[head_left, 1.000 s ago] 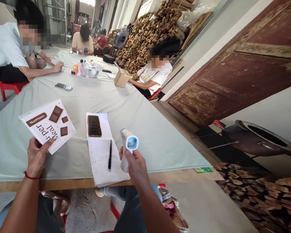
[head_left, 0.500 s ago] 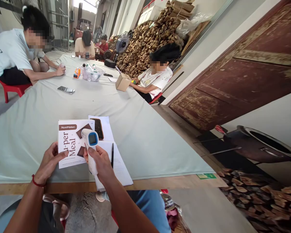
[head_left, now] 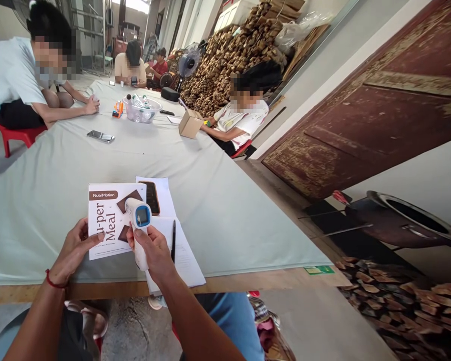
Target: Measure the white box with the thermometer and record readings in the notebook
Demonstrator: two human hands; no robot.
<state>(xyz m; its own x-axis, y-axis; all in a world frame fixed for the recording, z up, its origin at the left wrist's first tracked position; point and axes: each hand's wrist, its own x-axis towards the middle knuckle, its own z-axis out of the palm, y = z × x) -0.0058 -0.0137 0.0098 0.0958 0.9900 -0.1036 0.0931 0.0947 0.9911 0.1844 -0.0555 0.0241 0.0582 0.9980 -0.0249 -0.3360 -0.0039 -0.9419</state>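
Note:
My left hand [head_left: 73,249] grips the lower left edge of a white box [head_left: 101,215] printed "NutriMotion", thumb on its front. In my right hand [head_left: 152,253] is a white infrared thermometer [head_left: 137,205] with a blue-framed screen turned toward me, its nose pointing at the box. My fingers wrap round its handle, and it covers part of the box's right side. Behind the box, a dark phone with an orange edge [head_left: 152,198] lies on white papers [head_left: 186,265]. A black pen [head_left: 173,240] rests on the papers beside my right hand.
A pale cloth covers the long table [head_left: 225,215]. Farther up stand a silver phone [head_left: 100,136], a clear basin of bottles [head_left: 143,113], an orange item [head_left: 118,110] and a cardboard box [head_left: 190,124]. Several people sit around it. Stacked firewood [head_left: 221,65] and a fan [head_left: 189,61] are behind.
The view has shifted very slightly. Both hands keep their hold on the box and the thermometer, with almost no movement.

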